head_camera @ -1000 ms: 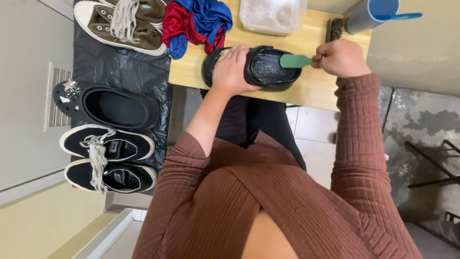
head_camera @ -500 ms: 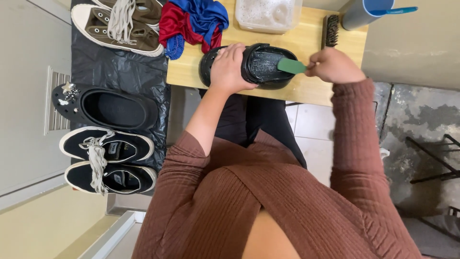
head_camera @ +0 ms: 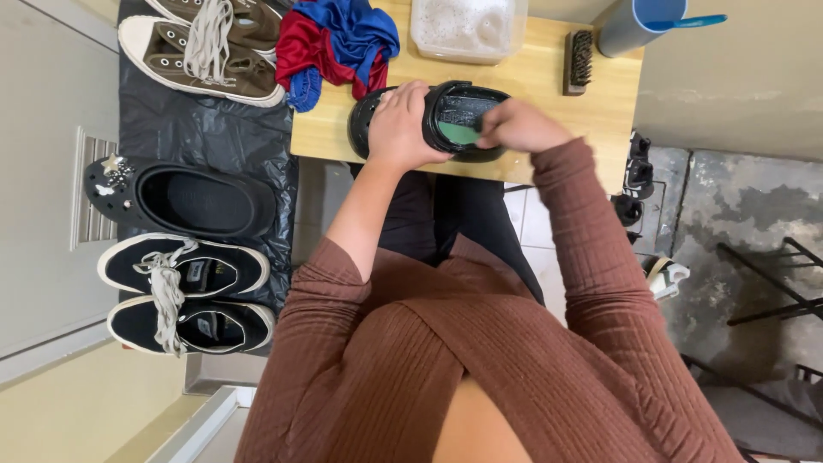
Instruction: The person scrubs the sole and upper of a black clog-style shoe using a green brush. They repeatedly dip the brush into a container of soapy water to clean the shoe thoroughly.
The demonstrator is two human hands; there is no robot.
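A black clog lies on a small wooden table in front of me. My left hand grips the clog over its toe end and holds it down. My right hand holds a green-handled brush, whose head is inside the clog's opening. Both forearms are in brown ribbed sleeves.
On the table stand a clear tub of soapy water, a red and blue cloth, a dark scrubbing brush and a blue cup. A black sheet at left holds another clog, black sneakers and brown sneakers.
My right hand has moved left, bringing the green brush from the clog's heel edge into the opening. The left hand stays clamped on the clog.
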